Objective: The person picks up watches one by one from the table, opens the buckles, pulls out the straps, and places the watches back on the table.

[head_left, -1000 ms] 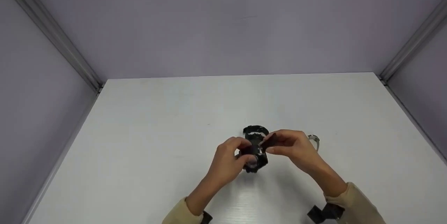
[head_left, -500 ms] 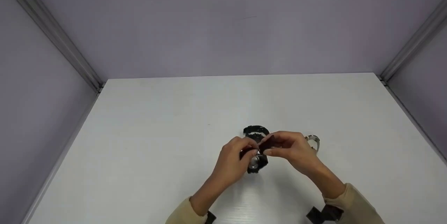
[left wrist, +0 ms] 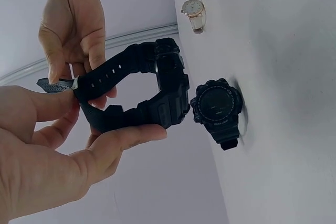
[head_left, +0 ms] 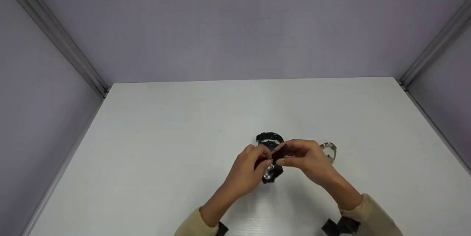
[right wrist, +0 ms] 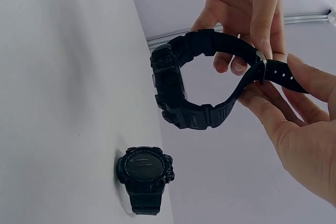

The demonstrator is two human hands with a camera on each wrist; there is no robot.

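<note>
Both hands hold a black sport watch (head_left: 272, 171) just above the white table (head_left: 154, 147). My left hand (head_left: 263, 159) grips the buckle end of its strap (left wrist: 79, 85), thumb under the band. My right hand (head_left: 285, 157) pinches the holed strap end (right wrist: 286, 74) where it meets the buckle. The watch case (left wrist: 170, 90) hangs on the side away from the fingers. A second black watch (head_left: 269, 139) lies on the table just behind the hands, also seen as a dark round watch (right wrist: 144, 174).
A small watch with a pale strap (head_left: 330, 147) lies right of my right hand, also seen as the pale watch (left wrist: 193, 14). Lilac walls with metal corner rails (head_left: 55, 34) enclose the table on three sides.
The hands have drawn closer together, bringing the two strap ends to meet. The held watch has shifted slightly right and its case has tilted downward.
</note>
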